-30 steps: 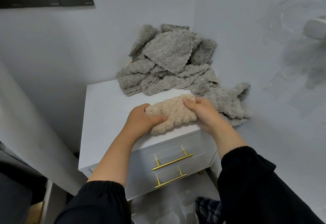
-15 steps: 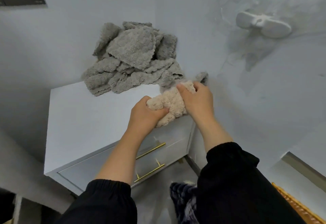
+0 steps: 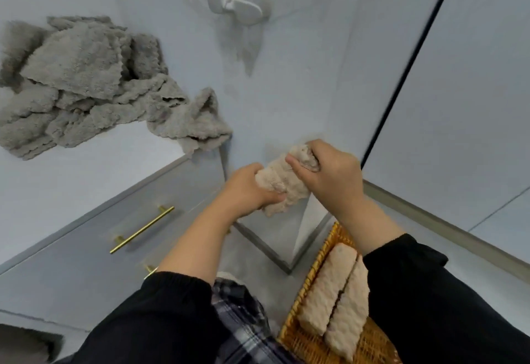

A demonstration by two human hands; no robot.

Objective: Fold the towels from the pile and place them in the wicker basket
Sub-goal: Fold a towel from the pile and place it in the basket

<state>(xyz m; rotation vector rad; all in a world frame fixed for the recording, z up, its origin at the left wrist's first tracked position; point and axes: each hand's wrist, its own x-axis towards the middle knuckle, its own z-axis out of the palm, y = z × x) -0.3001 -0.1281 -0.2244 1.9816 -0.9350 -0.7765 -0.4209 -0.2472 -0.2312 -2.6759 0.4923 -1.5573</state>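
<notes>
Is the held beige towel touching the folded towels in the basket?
Apart. Head view: cabinet side shows between held beige towel and folded towels.

Basket (image 3: 309, 277) sits on the floor, low and right of the cabinet (image 3: 86, 249). Two folded towels (image 3: 329, 283) lie side by side along its middle, and bare weave shows near-left of them. The right sleeve (image 3: 430, 292) hides the basket's right part, so room there cannot be told. Left hand (image 3: 246, 188) and right hand (image 3: 329, 174) grip the held towel (image 3: 284, 185) in open air beyond the basket's far end. Pile (image 3: 71, 82) fills the back of the cabinet top, with one towel overhanging the right edge. The front strip is bare. Hook (image 3: 235, 7) juts from the wall above.
</notes>
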